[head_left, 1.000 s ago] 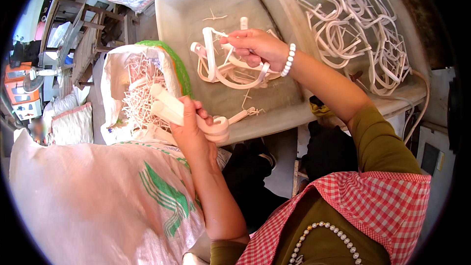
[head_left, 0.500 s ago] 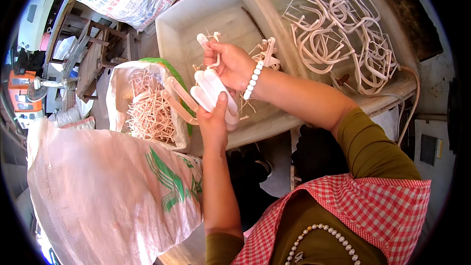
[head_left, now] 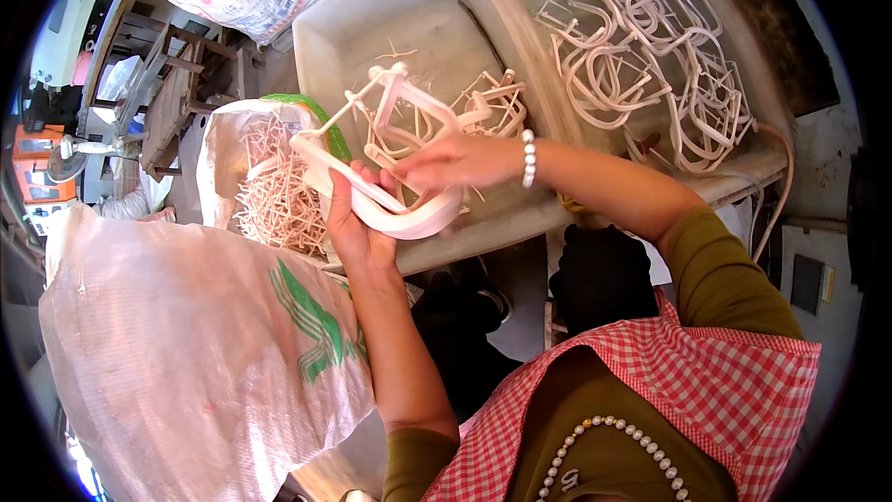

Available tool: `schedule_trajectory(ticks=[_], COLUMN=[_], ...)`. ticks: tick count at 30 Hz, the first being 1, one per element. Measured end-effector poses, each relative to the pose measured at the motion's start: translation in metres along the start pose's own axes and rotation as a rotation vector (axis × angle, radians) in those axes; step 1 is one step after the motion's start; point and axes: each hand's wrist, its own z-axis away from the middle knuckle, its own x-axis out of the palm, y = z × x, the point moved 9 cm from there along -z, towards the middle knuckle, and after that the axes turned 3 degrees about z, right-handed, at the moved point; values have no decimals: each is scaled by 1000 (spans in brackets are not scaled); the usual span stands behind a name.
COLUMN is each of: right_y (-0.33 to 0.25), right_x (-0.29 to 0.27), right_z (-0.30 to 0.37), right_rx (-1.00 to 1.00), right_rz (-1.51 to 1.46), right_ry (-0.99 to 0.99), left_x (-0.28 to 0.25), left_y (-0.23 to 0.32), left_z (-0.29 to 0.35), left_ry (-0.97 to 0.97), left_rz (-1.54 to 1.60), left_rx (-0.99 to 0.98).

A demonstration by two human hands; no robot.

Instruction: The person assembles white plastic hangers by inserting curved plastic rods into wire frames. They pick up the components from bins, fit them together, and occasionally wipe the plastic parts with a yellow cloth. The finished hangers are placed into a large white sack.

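Sack [head_left: 219, 163] of sticks [head_left: 283, 197], tub [head_left: 358, 37] of curved pieces [head_left: 478, 115], left hand [head_left: 360, 242] gripping strips [head_left: 400, 221]

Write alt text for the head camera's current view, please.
A person's left hand holds curved pale strips, the right hand close by, near a tub containing tangled pale pieces; an open sack of thin sticks stands to the left.

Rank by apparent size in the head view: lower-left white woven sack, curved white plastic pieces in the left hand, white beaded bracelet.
1. White woven sack
2. Curved white plastic pieces
3. White beaded bracelet
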Motion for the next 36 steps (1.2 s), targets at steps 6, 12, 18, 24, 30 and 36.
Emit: schedule_trajectory(ticks=[6, 12, 18, 24, 30, 36], right_y=[16, 49, 81, 21, -1, 23], right_x=[34, -75, -78, -101, -65, -41], right_z=[-2, 21, 64, 67, 60, 66], right_rx=[127, 215, 698, 163, -99, 108], right_rz=[-165, -838, -1041, -1474, -1836, -1824], right_ry=[-134, 660, 511, 446, 311, 245], left_x=[-15, -44, -61, -62, -20, -8], left_y=[-10, 17, 10, 8, -29, -19], left_z=[1, 6, 1, 0, -4, 3], left_ry=[238, 451, 479, 440, 215, 59], left_rz=[-420, -586, -540, -491, -343, -473], left_rx=[-6, 87, 56, 46, -51, 10])
